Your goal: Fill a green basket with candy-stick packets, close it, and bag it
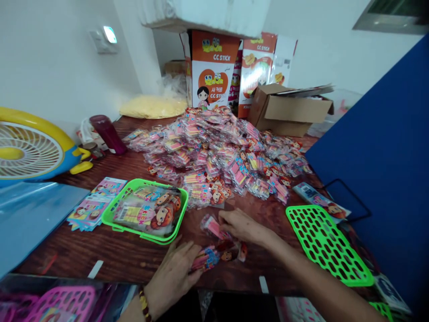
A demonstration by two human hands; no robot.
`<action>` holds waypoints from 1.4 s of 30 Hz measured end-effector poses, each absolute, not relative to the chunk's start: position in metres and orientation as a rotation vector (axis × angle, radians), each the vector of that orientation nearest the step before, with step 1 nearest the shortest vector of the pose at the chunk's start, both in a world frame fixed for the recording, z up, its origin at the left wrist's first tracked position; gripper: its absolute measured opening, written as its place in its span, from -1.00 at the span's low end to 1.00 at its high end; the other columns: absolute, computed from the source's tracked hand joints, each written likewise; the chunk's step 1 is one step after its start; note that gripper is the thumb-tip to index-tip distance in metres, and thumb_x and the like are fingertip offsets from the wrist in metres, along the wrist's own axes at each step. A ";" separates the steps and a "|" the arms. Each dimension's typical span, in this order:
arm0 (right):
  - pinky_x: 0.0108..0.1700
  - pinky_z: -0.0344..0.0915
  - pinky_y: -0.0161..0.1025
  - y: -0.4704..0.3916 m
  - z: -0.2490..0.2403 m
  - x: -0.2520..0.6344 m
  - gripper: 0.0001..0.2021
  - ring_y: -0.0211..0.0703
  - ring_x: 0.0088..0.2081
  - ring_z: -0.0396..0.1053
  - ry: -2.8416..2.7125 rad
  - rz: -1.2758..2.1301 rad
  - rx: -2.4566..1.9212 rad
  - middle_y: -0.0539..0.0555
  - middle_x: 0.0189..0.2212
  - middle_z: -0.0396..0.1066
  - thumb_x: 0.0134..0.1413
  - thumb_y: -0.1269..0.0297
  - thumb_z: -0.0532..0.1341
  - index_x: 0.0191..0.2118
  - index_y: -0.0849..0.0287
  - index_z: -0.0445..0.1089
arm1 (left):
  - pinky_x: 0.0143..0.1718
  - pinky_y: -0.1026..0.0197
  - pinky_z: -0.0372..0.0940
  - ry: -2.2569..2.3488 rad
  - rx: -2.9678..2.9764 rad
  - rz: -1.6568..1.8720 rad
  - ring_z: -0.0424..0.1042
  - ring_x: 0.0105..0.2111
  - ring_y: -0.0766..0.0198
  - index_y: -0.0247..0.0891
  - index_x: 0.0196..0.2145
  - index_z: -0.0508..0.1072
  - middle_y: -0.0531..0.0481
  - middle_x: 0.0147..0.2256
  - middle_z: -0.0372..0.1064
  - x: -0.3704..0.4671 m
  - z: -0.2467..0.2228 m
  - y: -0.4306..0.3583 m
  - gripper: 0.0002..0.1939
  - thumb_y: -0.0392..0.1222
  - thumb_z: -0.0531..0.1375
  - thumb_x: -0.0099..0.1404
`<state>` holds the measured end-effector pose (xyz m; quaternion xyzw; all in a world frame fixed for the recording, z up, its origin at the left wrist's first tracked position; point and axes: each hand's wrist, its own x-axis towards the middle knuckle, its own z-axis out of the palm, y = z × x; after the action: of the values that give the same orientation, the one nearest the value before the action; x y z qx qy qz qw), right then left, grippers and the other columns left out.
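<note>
Handling small snack packets at the near side of the table.
The left hand (176, 270) lay with thumb and fingers apart around the left end of some shiny packets (208, 258), though its grip on them could not be told. The right hand (241, 227) had its fingers bent down at a pink packet (214, 226) just beyond them, its fingertips too hidden to show whether they pinched it. The two hands were apart, and both groups of packets lay between them on the dark wooden table (134, 255). A green basket (185, 208) holding larger packs (147, 212) stood just beyond the left hand, picture cards (92, 208) to its left. A big packet heap (214, 147) filled the far middle, and a green lattice panel (328, 243) lay at right.
</note>
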<state>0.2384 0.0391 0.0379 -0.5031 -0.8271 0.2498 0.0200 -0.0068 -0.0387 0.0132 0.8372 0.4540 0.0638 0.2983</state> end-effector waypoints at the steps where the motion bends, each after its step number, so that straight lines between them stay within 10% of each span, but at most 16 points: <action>1: -0.15 0.17 -0.26 0.051 0.042 0.234 -0.95 -0.23 -0.33 0.34 -2.504 0.798 -1.512 -0.03 -0.39 0.41 0.20 0.35 0.13 -0.28 0.14 0.34 | 0.26 -0.05 -0.01 1.215 2.219 0.157 0.35 0.00 0.16 -0.14 -0.04 0.38 0.00 -0.08 0.40 -0.006 0.015 -0.038 -0.72 -0.28 0.18 0.27; 9: 0.11 0.09 -0.02 0.124 0.041 0.175 -0.64 0.15 0.12 0.19 -2.575 0.375 -1.697 0.29 0.09 0.27 0.07 0.20 0.30 -0.03 0.22 0.32 | -0.11 0.21 0.26 1.313 2.029 0.233 0.40 -0.18 0.22 -0.16 -0.13 0.39 0.02 -0.18 0.40 -0.011 0.014 -0.029 -0.83 -0.21 0.13 0.31; 19: -0.21 0.20 -0.28 0.089 0.026 0.240 -0.72 -0.12 -0.21 0.36 -2.458 0.919 -1.509 0.07 -0.21 0.42 0.01 0.40 0.25 -0.10 0.20 0.34 | -0.05 0.20 0.26 1.312 1.930 0.269 0.41 -0.15 0.21 -0.17 -0.11 0.39 -0.02 -0.16 0.42 -0.042 0.015 -0.015 -0.79 -0.13 0.10 0.33; 27: 0.25 0.02 0.10 0.109 0.014 0.196 -0.68 0.08 0.25 0.08 -2.662 0.507 -1.384 0.14 0.26 0.15 0.10 0.43 0.17 0.00 0.16 0.36 | 0.03 0.09 0.28 1.305 2.187 0.231 0.40 -0.12 0.17 -0.16 -0.13 0.40 -0.02 -0.15 0.41 -0.030 0.017 -0.028 -0.79 -0.29 0.13 0.27; 32: 0.20 0.09 0.02 0.030 0.006 0.252 -0.77 0.06 0.25 0.08 -2.532 0.580 -1.504 0.19 0.25 0.14 0.13 0.44 0.15 -0.07 0.20 0.35 | 0.22 -0.04 0.13 1.156 2.397 0.335 0.40 -0.05 0.19 -0.11 -0.04 0.35 0.04 -0.10 0.41 -0.032 0.007 -0.042 -0.68 -0.33 0.15 0.24; 37: -0.09 0.22 -0.23 0.035 0.033 0.278 -0.94 -0.12 -0.11 0.32 -2.514 0.700 -1.464 0.11 -0.17 0.37 0.16 0.42 0.16 -0.23 0.20 0.34 | 0.25 -0.05 0.10 1.034 2.481 0.364 0.40 -0.04 0.20 -0.13 -0.02 0.32 0.02 -0.08 0.41 -0.024 0.004 -0.046 -0.63 -0.35 0.16 0.21; 42: 0.04 0.11 -0.09 0.085 0.044 0.250 -0.82 0.04 0.02 0.26 -2.836 0.430 -1.481 0.19 -0.03 0.32 0.10 0.38 0.24 -0.15 0.23 0.37 | 0.21 -0.06 0.15 1.043 2.458 0.271 0.40 -0.05 0.19 -0.12 -0.03 0.32 0.04 -0.10 0.41 -0.019 0.007 -0.047 -0.61 -0.38 0.17 0.19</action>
<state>0.2504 0.0851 0.0442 -0.4584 -0.8777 0.1330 -0.0433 -0.0188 -0.0467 0.0067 0.8920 0.3786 0.0984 0.2266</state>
